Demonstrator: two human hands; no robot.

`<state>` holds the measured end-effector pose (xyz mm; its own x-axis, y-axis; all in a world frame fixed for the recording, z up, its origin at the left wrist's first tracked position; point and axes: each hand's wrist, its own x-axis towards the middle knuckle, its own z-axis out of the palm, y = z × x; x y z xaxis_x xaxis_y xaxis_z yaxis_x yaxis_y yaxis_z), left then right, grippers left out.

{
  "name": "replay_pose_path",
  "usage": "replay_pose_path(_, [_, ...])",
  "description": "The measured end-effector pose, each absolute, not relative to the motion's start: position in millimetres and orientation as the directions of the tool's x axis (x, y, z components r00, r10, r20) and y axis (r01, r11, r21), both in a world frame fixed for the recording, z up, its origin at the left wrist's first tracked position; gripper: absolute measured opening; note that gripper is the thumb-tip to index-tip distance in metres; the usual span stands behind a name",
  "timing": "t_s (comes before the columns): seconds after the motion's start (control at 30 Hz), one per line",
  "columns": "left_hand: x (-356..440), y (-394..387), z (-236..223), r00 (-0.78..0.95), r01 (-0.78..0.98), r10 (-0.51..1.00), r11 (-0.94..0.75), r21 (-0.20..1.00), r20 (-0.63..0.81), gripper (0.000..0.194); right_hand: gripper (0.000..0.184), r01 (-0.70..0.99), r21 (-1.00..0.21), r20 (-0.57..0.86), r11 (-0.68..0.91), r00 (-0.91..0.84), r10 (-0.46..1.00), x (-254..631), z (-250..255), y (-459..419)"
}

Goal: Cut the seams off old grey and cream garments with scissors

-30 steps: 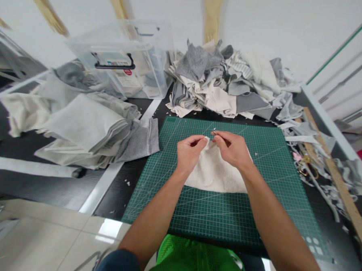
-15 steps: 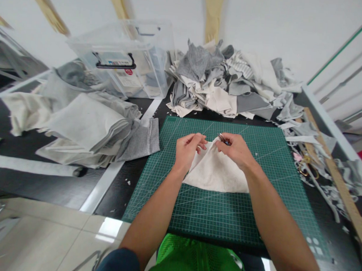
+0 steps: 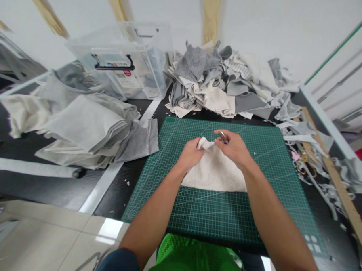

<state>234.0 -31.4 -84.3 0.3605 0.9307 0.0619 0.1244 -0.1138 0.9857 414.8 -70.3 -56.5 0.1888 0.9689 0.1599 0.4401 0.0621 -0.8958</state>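
A cream piece of fabric [image 3: 217, 173] lies on the green cutting mat [image 3: 207, 217], its far edge lifted between my hands. My left hand [image 3: 192, 154] is closed on the upper left of that edge, where a bit of cloth folds over the fingers. With my right hand [image 3: 230, 146] I pinch the edge a little further right. A small metal tool [image 3: 223, 136] also sits in the right hand; its shiny end pokes out above the fingers, and the rest is hidden, so its kind is unclear.
Folded grey and cream cloths [image 3: 87, 122] are stacked left of the mat. Behind it are a heap of fabric scraps [image 3: 220, 81] and a clear plastic box [image 3: 120, 67]. On the right lie a wooden ruler [image 3: 333, 172], gold-handled scissors [image 3: 306, 168] and cut strips.
My left hand let go of the cloth's edge, fingers apart half a second ago, and now grips it again. The right hand kept hold, and the metal tool turned within it.
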Motion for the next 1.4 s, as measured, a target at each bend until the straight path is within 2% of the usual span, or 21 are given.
replay_pose_path(0.1, [230.4,-24.8,-92.8,0.206,0.086,0.978,-0.027,0.996,0.009,0.016,0.013,0.661,-0.741,0.160,-0.118,0.345,0.925,436.0,-66.5,-66.7])
replay_pose_path(0.2, [228.4,-22.3,-95.7,0.090,0.032,0.996,0.023,0.999,-0.025,0.017,0.002,0.807,-0.547,0.137,-0.223,0.349,0.927,454.9,-76.5,-65.4])
replay_pose_path(0.27, [229.0,-23.3,-95.4,0.076,-0.041,0.994,0.083,0.996,-0.079,0.019,0.010,0.836,-0.494,0.083,-0.238,0.318,0.944,461.9,-82.6,-65.0])
replay_pose_path(0.37, [231.1,-26.3,-93.6,0.162,-0.106,0.975,0.172,0.979,-0.154,0.027,0.027,0.827,-0.505,-0.009,-0.246,0.280,0.960,462.9,-89.4,-64.5])
replay_pose_path(0.5, [232.2,-29.8,-90.7,0.258,0.004,0.952,0.172,0.985,-0.167,0.025,0.037,0.843,-0.484,-0.085,-0.234,0.221,0.972,453.6,-94.1,-63.3])
replay_pose_path(0.57, [231.4,-30.2,-90.0,0.240,0.072,0.956,0.155,0.985,-0.168,0.024,0.039,0.864,-0.445,-0.120,-0.237,0.205,0.971,449.2,-94.8,-62.1])
replay_pose_path(0.63, [229.9,-28.9,-90.5,0.187,0.137,0.971,0.126,0.983,-0.150,0.021,0.032,0.869,-0.428,-0.137,-0.247,0.208,0.968,446.7,-94.0,-60.4])
replay_pose_path(0.73, [227.5,-25.2,-92.8,0.131,0.227,0.990,0.029,0.974,-0.060,0.019,0.018,0.837,-0.489,-0.062,-0.246,0.248,0.967,446.0,-89.6,-58.3])
replay_pose_path(0.83, [227.5,-23.9,-94.5,0.182,0.220,0.980,-0.118,0.968,0.078,0.031,0.016,0.686,-0.703,-0.009,-0.187,0.254,0.967,443.7,-81.5,-59.4])
replay_pose_path(0.9, [228.8,-25.6,-93.1,0.215,0.160,0.966,-0.184,0.970,0.147,0.035,0.016,0.478,-0.866,-0.049,-0.144,0.207,0.977,439.1,-74.6,-62.4])
replay_pose_path(1.0, [230.7,-30.9,-85.7,0.217,0.029,0.964,-0.162,0.986,0.152,0.046,0.019,0.163,-0.977,-0.119,-0.136,0.108,0.987,428.0,-63.4,-68.3])
replay_pose_path(1.1, [231.7,-36.2,-75.3,0.350,-0.082,0.934,-0.049,0.995,0.075,0.052,0.022,0.007,-0.990,-0.139,-0.139,0.013,0.990,414.9,-53.8,-73.0])
replay_pose_path(1.2, [233.0,-38.7,-68.7,0.423,-0.114,0.906,0.022,0.993,0.029,0.040,0.023,-0.033,-0.993,-0.110,-0.111,-0.033,0.993,405.0,-48.1,-76.0])
replay_pose_path(1.3, [234.7,-38.0,-67.9,0.300,-0.139,0.954,0.033,0.990,0.011,0.024,0.027,0.024,-0.997,-0.068,-0.068,-0.012,0.998,401.5,-45.0,-78.8])
replay_pose_path(1.4, [235.5,-37.0,-68.6,0.211,-0.129,0.977,0.041,0.991,-0.013,0.017,0.035,0.164,-0.987,-0.003,0.007,-0.061,0.998,401.7,-42.0,-81.2])
